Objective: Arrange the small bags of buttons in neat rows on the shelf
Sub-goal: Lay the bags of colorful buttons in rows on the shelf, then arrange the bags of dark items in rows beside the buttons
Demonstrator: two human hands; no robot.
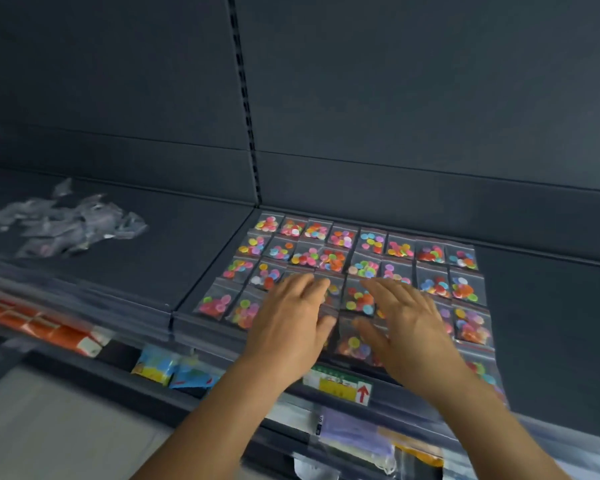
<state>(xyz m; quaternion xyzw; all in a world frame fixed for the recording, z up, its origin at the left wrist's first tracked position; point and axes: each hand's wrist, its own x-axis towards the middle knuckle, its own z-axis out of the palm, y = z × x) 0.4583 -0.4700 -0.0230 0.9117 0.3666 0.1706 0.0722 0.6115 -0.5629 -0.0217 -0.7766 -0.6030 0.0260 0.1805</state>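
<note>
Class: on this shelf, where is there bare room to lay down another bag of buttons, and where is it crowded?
Bare dark shelf lies right of the grid of button bags, and between the grid and the pile of clear plastic bags. Crowded: the grid itself, where the left hand and right hand spread flat.

The small bags of buttons [342, 237] are clear zip pouches, each holding a cluster of bright mixed-colour buttons, lying flat on the dark shelf [534, 289] in close rows. Several rows run beyond the fingertips of the left hand [291, 317] and right hand [409, 323]; more bags lie under both palms, between them, and out to either side.
</note>
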